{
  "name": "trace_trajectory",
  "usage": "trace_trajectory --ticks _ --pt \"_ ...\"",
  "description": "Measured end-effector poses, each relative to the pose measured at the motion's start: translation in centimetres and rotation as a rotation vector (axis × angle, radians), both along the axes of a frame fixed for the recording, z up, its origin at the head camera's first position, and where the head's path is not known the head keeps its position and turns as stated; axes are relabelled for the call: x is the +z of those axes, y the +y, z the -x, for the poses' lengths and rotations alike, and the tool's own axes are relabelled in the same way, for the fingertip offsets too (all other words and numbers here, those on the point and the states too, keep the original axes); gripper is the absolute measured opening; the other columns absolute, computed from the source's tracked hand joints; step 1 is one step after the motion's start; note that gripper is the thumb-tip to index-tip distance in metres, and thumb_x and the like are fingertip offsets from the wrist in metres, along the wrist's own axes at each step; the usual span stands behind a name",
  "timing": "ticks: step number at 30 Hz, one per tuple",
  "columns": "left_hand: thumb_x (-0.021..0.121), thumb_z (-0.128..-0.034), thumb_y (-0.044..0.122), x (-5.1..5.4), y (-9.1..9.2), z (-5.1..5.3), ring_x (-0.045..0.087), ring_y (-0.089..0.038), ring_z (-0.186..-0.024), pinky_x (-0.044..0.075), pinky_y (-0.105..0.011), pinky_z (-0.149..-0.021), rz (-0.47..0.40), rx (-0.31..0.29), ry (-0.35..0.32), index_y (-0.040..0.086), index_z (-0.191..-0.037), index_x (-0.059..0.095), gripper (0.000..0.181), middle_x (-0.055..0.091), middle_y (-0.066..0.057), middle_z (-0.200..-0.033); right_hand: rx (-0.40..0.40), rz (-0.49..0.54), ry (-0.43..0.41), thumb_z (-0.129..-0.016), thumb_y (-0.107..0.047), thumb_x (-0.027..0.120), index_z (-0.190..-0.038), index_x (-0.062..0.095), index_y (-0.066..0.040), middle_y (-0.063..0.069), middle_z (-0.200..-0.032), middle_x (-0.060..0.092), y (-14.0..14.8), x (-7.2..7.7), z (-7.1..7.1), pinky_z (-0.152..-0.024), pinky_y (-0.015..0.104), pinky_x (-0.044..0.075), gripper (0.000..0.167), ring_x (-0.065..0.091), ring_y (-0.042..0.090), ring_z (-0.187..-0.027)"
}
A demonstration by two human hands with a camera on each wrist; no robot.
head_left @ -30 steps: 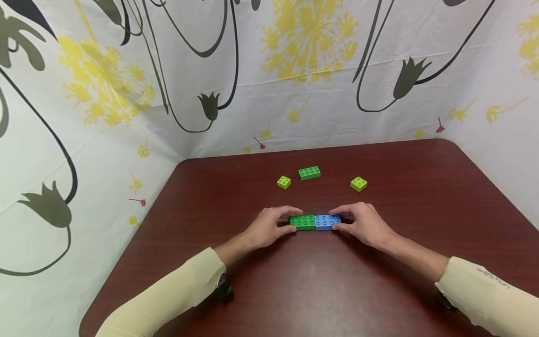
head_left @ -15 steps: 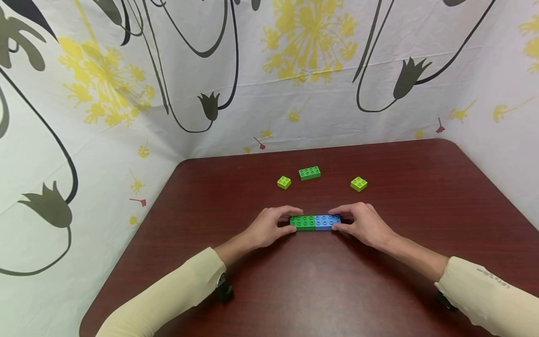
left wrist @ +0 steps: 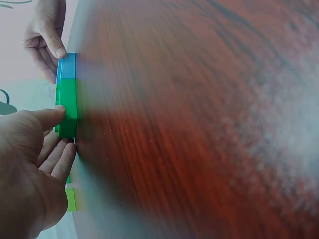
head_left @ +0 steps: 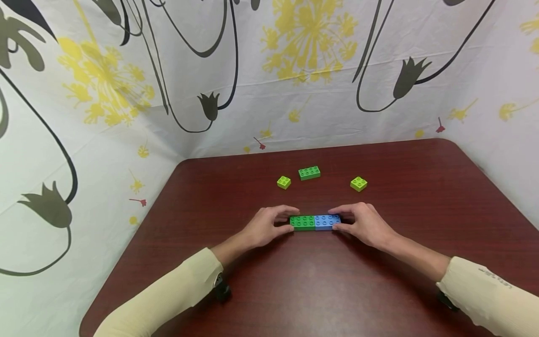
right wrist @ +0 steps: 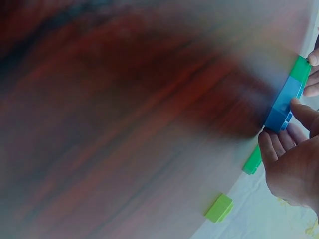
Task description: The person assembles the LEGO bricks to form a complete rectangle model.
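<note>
A green eight-stud brick (head_left: 302, 223) and a blue eight-stud brick (head_left: 324, 222) lie end to end on the table, their short ends touching. My left hand (head_left: 265, 227) is at the green brick's left end, thumb on the near side and fingers round the end and far side; the left wrist view shows the thumb against the green brick (left wrist: 69, 102). My right hand (head_left: 367, 225) holds the blue brick's right end between thumb and fingers. In the right wrist view its thumb rests on the blue brick (right wrist: 280, 107). Both hands' far fingertips are partly hidden.
Behind the pair, another green brick (head_left: 309, 173) lies between two lime four-stud bricks, one on the left (head_left: 284, 182) and one on the right (head_left: 359, 184). Patterned cloth (head_left: 236, 112) hangs along the dark red table's (head_left: 311, 290) back and sides.
My left hand has shifted slightly left, its thumb and index finger now nearer the green brick's left end. My right hand and the bricks show no clear movement.
</note>
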State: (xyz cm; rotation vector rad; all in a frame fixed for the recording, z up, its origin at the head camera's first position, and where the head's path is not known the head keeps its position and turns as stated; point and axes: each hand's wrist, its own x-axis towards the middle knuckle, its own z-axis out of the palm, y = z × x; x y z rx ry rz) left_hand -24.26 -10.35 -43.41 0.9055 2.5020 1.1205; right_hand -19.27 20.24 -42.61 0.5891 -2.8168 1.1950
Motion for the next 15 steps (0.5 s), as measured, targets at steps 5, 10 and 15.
trace_trajectory --ticks 5,10,15 --pt "0.077 -0.0997 0.013 -0.19 -0.02 0.09 0.065 -0.007 -0.125 0.053 -0.027 -0.104 -0.006 -0.002 -0.001 0.018 -0.144 0.065 0.046 0.068 0.007 -0.140 0.004 0.003 0.005 -0.092 -0.004 0.083 -0.127 0.077 -0.002 0.020 -0.124 0.074 -0.12 0.01 0.00 -0.092 0.051 0.060 0.036 0.074 0.033 -0.111" --pt "0.077 -0.0997 0.011 -0.28 0.10 0.11 0.066 -0.007 -0.123 0.053 -0.026 -0.103 -0.012 -0.004 0.007 0.017 -0.143 0.066 0.045 0.069 0.006 -0.139 0.001 -0.001 0.008 -0.092 -0.004 0.083 -0.126 0.077 -0.002 0.020 -0.123 0.074 -0.20 0.02 0.06 -0.091 0.051 0.060 0.035 0.074 0.033 -0.110" --pt "0.077 -0.0997 0.010 -0.28 0.26 0.08 0.067 -0.007 -0.123 0.053 -0.025 -0.102 -0.023 -0.010 0.003 0.015 -0.143 0.067 0.045 0.069 0.005 -0.139 0.000 0.004 -0.001 -0.092 -0.004 0.083 -0.126 0.077 -0.002 0.020 -0.123 0.074 -0.23 -0.01 0.09 -0.092 0.051 0.060 0.034 0.074 0.033 -0.110"
